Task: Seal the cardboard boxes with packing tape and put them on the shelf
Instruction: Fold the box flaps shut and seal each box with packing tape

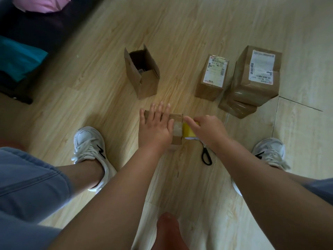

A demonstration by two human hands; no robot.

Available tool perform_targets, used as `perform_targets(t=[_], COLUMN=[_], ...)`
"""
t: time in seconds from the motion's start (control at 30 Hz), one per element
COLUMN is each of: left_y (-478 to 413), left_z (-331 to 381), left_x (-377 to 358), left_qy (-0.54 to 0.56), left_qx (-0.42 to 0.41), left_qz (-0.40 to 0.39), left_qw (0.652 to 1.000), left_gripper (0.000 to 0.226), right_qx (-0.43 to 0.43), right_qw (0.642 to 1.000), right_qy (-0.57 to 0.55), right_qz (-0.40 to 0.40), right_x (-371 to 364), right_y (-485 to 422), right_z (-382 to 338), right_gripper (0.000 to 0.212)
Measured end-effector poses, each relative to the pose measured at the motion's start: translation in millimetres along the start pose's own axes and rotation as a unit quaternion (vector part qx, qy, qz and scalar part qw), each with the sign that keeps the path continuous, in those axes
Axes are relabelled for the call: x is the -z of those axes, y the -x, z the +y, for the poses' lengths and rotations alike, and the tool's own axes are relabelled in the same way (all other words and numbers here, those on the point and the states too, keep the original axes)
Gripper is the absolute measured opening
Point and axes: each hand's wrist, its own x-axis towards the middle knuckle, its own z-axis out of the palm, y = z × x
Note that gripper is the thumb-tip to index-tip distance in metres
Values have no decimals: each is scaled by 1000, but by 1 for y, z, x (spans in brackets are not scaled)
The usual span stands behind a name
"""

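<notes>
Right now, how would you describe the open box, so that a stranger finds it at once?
On the wooden floor, look just beyond the left hand. There stands the open box, upright and alone. Unlike the labelled boxes to its right, its top flaps stand up and it bears no label.

The floor is pale beige wood grain, with plainer cream tiles at its right edge. The boxes are brown cardboard, and two bear white labels with black print. The tape is yellow. The scissors are black. The shoes are white-grey with a black N, and the shorts are blue-grey. At the top left corner, a pink cushion and teal cloth lie on a dark sofa.
</notes>
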Motion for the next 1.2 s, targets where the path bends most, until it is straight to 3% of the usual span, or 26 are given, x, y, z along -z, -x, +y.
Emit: perform_targets(t=[0.13,0.3,0.4,0.47,0.53,0.77,1.0,1.2], left_y=[-5,-5,-2,0,0,-3,-5,-5], left_z=[2,5,4,4,3,8,11,12], left_x=[1,3,1,-1,-2,-6,-5,-3], left_qy=[-32,-49,-52,-45,-40,-56,-49,-58], left_qx=[15,25,29,44,68,107,117,124], left_qz=[-12,-7,1,17,30,36,38,56], left_qw=[999,998,998,998,996,992,991,989], left_gripper=[67,62,60,59,59,60,58,66], right_qx=[2,-11,-30,-32,-19,-48,-44,-43], right_qw=[1000,994,998,997,996,985,989,989], right_qy=[15,102,17,-70,-88,-166,-136,-140], right_qz=[25,-22,-48,-31,-5,-9,-26,-22], right_x=[-7,-13,-9,-4,-1,-2,-12,-8], right_y=[-3,-8,-8,-4,2,4,-9,-9], right_z=[-1,-3,0,7,15,15,10,13], right_gripper=[60,61,58,48,43,55,55,70])
